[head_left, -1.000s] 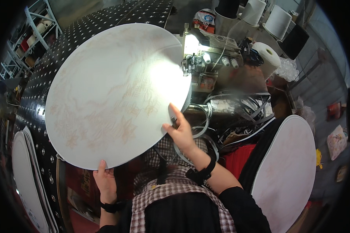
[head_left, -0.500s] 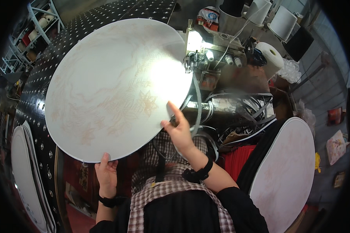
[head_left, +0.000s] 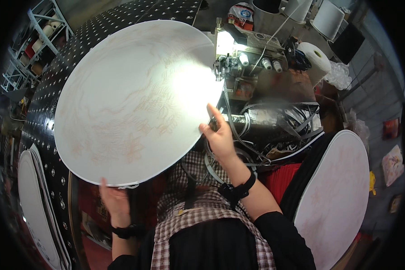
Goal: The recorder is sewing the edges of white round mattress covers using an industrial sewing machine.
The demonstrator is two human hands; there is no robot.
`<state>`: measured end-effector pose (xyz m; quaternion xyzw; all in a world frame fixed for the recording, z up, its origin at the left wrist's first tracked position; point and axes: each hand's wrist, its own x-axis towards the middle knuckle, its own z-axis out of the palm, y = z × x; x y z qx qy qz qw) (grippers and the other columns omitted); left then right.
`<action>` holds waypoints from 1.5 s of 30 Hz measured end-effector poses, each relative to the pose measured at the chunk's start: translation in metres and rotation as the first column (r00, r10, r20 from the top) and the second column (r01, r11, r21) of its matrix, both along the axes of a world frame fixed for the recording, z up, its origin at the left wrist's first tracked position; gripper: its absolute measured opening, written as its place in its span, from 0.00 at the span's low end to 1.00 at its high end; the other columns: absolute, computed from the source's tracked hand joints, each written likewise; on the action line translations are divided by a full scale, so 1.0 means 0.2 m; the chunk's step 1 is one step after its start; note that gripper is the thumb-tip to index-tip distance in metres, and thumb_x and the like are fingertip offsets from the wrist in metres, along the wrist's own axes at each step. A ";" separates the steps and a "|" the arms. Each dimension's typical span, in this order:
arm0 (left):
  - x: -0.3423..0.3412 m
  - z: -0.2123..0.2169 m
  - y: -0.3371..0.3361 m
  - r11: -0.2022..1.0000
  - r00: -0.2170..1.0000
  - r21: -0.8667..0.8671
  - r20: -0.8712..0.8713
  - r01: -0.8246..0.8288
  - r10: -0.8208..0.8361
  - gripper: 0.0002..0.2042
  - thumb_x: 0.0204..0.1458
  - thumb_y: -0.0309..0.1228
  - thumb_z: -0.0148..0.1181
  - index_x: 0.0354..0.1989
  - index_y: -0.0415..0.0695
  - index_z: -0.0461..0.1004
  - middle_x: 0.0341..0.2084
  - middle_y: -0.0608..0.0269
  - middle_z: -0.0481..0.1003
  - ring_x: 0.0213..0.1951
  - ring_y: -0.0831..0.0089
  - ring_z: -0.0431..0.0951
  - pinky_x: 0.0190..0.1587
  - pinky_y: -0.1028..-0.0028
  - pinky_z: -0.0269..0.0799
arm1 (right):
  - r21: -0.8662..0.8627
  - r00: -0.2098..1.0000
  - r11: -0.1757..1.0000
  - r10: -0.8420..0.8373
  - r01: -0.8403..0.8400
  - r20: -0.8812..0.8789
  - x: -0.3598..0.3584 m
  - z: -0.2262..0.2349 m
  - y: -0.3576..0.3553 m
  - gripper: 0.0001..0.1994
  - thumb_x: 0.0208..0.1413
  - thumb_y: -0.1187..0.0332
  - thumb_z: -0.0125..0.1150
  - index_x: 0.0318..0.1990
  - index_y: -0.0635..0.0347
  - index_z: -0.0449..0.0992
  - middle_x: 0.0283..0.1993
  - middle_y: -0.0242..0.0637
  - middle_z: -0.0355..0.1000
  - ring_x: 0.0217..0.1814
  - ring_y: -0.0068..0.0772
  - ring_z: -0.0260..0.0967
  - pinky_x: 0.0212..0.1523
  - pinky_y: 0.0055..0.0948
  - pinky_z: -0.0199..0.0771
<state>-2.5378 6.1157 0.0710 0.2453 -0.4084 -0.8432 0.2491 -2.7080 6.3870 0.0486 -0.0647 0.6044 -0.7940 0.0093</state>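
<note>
Since a second ago the round white panel (head_left: 135,101) has swung a little, its far edge now lying closer to the lit machine head (head_left: 231,56), and my left hand (head_left: 114,200) has slid along the near rim toward the panel's lowest point. I read that as the disc being turned edge by edge past the machine, with more rim still to go.

My right hand (head_left: 220,137) rests on the panel's right edge, fingers stretched and loosely spread, pressing the rim rather than clenching it. My left hand pinches the near rim from underneath; only the fingertips show over the edge, so I count it as closed on the panel.

The panel looks like thin, stiff fabric or board, matte white with a faint tan line pattern and a narrow bound edge; a loose thread hangs just above my left hand. Beyond my right hand sit metal machine parts and coiled cables (head_left: 279,121). Right of that forearm leans another white oval panel (head_left: 333,198), and left of my left hand a stack of similar panels (head_left: 38,216) stands beside the black studded table (head_left: 49,90).
</note>
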 end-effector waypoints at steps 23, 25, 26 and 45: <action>-0.06 -0.06 0.26 0.967 0.936 0.012 0.251 0.253 -0.247 0.07 0.53 0.28 0.54 0.39 0.41 0.70 0.33 0.63 0.75 0.33 0.73 0.77 0.32 0.78 0.72 | 0.230 0.903 0.878 0.380 -0.420 0.199 0.38 0.11 -0.16 0.21 0.53 0.75 0.56 0.57 0.58 0.66 0.33 0.32 0.71 0.25 0.15 0.65 0.27 0.15 0.67; -0.07 -0.07 0.27 0.940 0.907 -0.001 0.261 0.342 -0.330 0.11 0.53 0.31 0.55 0.44 0.44 0.67 0.35 0.64 0.74 0.35 0.73 0.77 0.32 0.76 0.73 | 0.144 0.964 0.959 0.222 -0.243 0.147 0.32 0.03 -0.22 0.23 0.53 0.76 0.55 0.58 0.58 0.64 0.33 0.31 0.69 0.24 0.15 0.62 0.27 0.16 0.66; -0.07 -0.07 0.26 0.940 0.908 -0.002 0.259 0.340 -0.328 0.11 0.53 0.31 0.55 0.44 0.44 0.67 0.35 0.64 0.74 0.35 0.73 0.77 0.32 0.76 0.73 | 0.060 0.969 0.977 0.192 -0.203 0.154 0.27 0.02 -0.22 0.22 0.53 0.77 0.54 0.58 0.58 0.64 0.34 0.32 0.69 0.24 0.15 0.62 0.27 0.16 0.67; -0.07 -0.08 0.09 0.990 0.977 -0.047 0.176 0.129 -0.119 0.15 0.53 0.29 0.54 0.48 0.40 0.65 0.43 0.62 0.71 0.42 0.74 0.74 0.41 0.75 0.72 | 0.092 0.999 0.996 0.002 0.001 -0.033 -0.08 -0.01 -0.04 0.24 0.52 0.80 0.54 0.58 0.67 0.60 0.55 0.41 0.63 0.50 0.21 0.62 0.48 0.20 0.64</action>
